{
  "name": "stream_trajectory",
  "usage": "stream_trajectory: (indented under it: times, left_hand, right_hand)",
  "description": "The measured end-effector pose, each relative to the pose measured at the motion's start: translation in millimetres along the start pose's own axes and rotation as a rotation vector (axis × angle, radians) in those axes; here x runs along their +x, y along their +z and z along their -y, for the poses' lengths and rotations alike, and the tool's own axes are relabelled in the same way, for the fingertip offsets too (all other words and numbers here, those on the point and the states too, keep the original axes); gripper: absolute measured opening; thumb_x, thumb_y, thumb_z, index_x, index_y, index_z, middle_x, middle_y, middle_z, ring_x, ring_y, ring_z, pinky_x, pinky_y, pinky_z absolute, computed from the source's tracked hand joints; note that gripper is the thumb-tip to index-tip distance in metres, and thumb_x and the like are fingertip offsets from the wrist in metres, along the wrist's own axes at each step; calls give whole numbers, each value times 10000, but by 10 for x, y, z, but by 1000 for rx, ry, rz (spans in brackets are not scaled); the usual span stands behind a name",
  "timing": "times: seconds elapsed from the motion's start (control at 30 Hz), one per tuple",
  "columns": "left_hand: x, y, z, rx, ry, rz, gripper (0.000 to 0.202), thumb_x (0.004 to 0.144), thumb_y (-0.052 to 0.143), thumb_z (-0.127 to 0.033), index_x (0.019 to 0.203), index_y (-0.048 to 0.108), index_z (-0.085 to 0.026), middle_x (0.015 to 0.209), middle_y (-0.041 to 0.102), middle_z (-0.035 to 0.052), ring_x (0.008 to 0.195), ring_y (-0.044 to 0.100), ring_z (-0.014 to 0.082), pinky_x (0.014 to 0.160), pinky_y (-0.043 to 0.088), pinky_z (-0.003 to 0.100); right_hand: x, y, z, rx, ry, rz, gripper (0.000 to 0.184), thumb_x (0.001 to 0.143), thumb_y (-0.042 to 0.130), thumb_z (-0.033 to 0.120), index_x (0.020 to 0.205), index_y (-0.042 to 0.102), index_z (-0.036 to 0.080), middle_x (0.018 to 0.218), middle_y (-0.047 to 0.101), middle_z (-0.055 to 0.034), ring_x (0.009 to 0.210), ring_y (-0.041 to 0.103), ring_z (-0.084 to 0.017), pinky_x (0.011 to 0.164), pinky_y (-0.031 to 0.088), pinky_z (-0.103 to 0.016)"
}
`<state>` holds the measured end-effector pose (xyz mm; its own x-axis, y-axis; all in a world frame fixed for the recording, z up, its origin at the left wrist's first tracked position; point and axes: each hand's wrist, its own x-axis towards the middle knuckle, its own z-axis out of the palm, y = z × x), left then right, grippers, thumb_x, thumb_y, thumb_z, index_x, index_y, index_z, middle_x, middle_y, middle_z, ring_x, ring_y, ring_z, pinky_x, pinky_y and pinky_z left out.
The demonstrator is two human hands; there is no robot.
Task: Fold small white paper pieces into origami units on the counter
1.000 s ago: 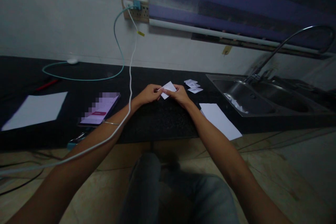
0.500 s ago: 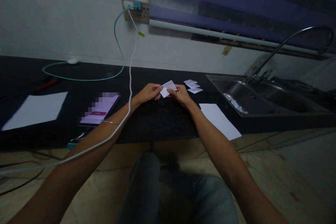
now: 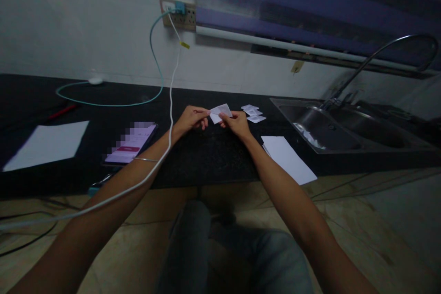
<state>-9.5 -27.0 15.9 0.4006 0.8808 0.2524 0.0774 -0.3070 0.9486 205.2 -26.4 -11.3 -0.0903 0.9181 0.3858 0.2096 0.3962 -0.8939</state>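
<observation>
Pinching a small white folded slip of paper (image 3: 220, 113) between them, the left hand (image 3: 190, 119) and the right hand (image 3: 236, 123) meet just above the black speckled stone counter (image 3: 206, 161). Each has its thumb and fingertips closed on one end of the slip, the left on its left edge and the right on its lower right corner. The slip is held in the air over the middle of the counter, slightly tilted. Just beyond the right hand a small cluster of white folded paper pieces (image 3: 253, 113) lies on the counter, and beside the right forearm a plain white rectangular sheet (image 3: 287, 158) lies at the counter's front edge. To the left a lit smartphone (image 3: 131, 143) lies flat, and a white charging cable (image 3: 171, 101) runs down from the wall socket (image 3: 177, 14) across the left forearm. Farther left lies another white sheet (image 3: 46, 144), with a teal cable (image 3: 113, 102) looping behind it. A stainless steel sink (image 3: 296, 115) is set into the counter on the right.
</observation>
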Motion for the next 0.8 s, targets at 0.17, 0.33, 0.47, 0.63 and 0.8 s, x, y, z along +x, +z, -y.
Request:
stream_trajectory:
  times: [0.17,0.33,0.47,0.63,0.8]
  left_hand:
    - [-9,108,-38,-195,-198,-13,467,959,528,-596,989,652,-147,714,723,85,480,637,113,386,332,197]
    - [-13,140,-51,-189,-301,63,523,996,468,-580,880,672,-112,697,718,102,496,657,119,402,374,191]
    - [-30,133,-49,-167,-229,31,328,962,629,-412,855,640,-103,664,700,70,525,661,104,434,397,158]
    - [-18,144,-50,-61,-163,118,354,980,609,-386,808,659,-81,610,688,81,465,598,96,423,401,176]
    - [-21,157,-89,69,-102,178,393,996,584,-337,698,661,-94,559,645,54,412,503,71,408,372,179]
  right_hand:
    - [-43,13,83,-113,-69,-79,390,848,658,520,690,750,175,607,700,-39,538,624,-175,559,492,-294]
    - [-94,18,107,-196,-248,6,230,843,617,279,972,805,249,1020,791,-27,995,718,-280,941,532,-440]
    - [-67,22,71,-126,-237,66,463,726,597,128,1147,737,260,1238,731,-37,1201,643,-275,1099,442,-476]
    - [31,0,12,177,-22,62,450,736,573,220,1178,655,246,1101,753,-55,1008,691,-250,875,554,-419]
    - [31,7,54,201,89,18,321,802,595,431,998,704,201,990,743,-62,909,674,-219,751,539,-337]
